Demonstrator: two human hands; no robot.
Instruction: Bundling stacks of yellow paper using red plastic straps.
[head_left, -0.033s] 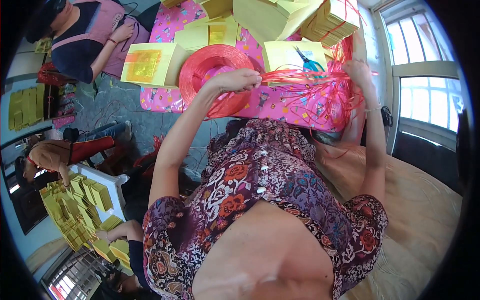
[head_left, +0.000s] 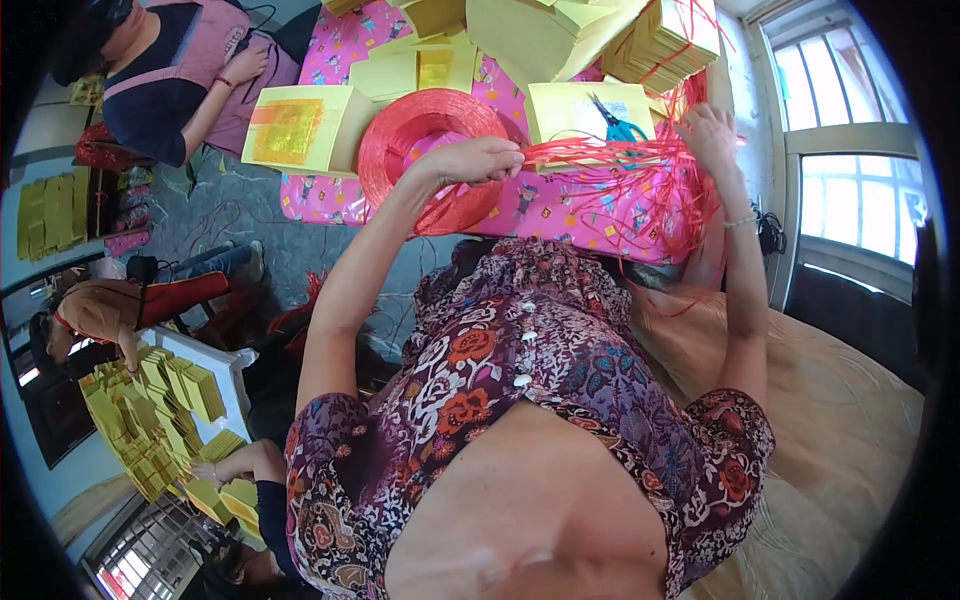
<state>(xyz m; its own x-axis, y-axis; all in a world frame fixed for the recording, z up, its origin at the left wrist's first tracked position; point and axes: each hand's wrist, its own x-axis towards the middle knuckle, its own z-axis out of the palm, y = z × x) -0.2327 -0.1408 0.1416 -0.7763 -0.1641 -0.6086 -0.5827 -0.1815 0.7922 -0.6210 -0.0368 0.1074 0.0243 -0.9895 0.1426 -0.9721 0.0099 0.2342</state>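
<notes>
My left hand (head_left: 478, 161) is closed around one end of a bundle of red plastic strands (head_left: 600, 153), held above the table's near edge. The strands stretch to the right, with loose ends hanging below in a tangle. At their other end my right hand (head_left: 712, 142) has bent fingers on the strands, and a bit of red shows past its outer side. Beneath my left wrist lies a big red coil of plastic twine (head_left: 385, 150). Teal-handled scissors (head_left: 622, 128) rest on a yellow paper stack (head_left: 560, 105) just behind the strands.
Yellow paper stacks (head_left: 300, 130) stand on the pink patterned table cover (head_left: 335, 195), with a tied stack (head_left: 665, 45) at the far right. A person in a pink apron (head_left: 200, 60) sits at far left. Other people work at a white table (head_left: 228, 385). A barred window (head_left: 860, 190) is on the right.
My right hand has shifted slightly up and its fingers have loosened from a tighter fist. The strands near it sag a little more. My left hand has stayed in place.
</notes>
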